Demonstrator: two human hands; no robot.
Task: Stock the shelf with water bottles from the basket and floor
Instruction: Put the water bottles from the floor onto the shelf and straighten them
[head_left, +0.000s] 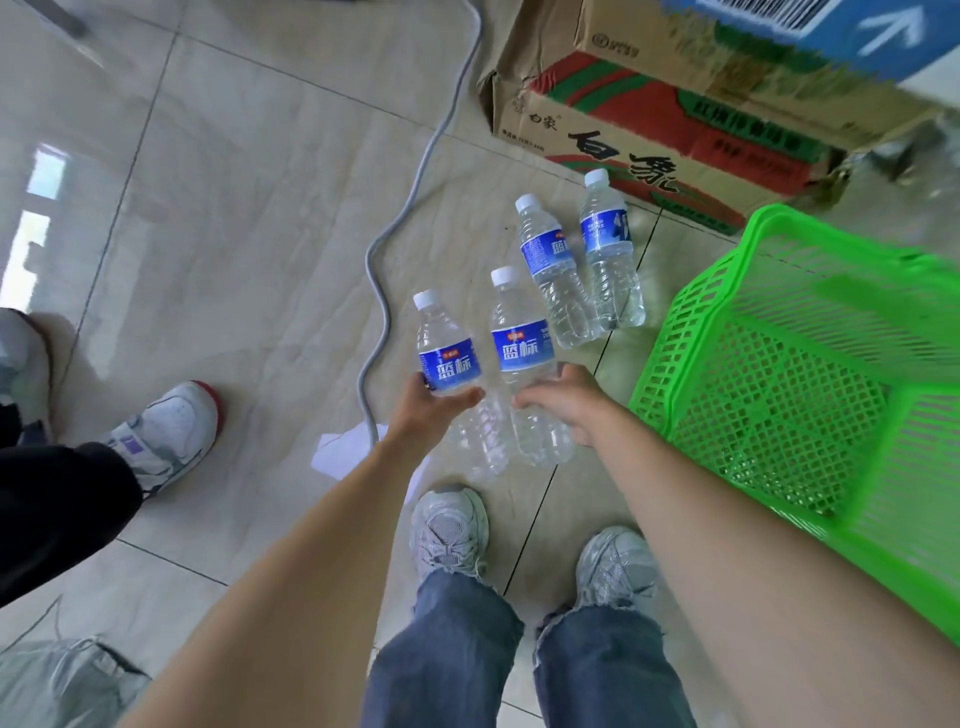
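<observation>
On the tiled floor (234, 208) at frame centre, the left hand (431, 400) grips one water bottle (449, 358) and the right hand (566, 400) another (522, 353); two more bottles (556, 270) stand above, beside the green basket (779, 364). Next, probably lift both toward the unseen shelf.

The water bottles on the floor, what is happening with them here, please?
A person is bent over the tiled floor and grips one water bottle in each hand: the left hand holds the left bottle, the right hand holds the right bottle. Two more bottles stand upright behind them, near a cardboard box. The green basket to the right looks empty. No shelf is in view.
</observation>
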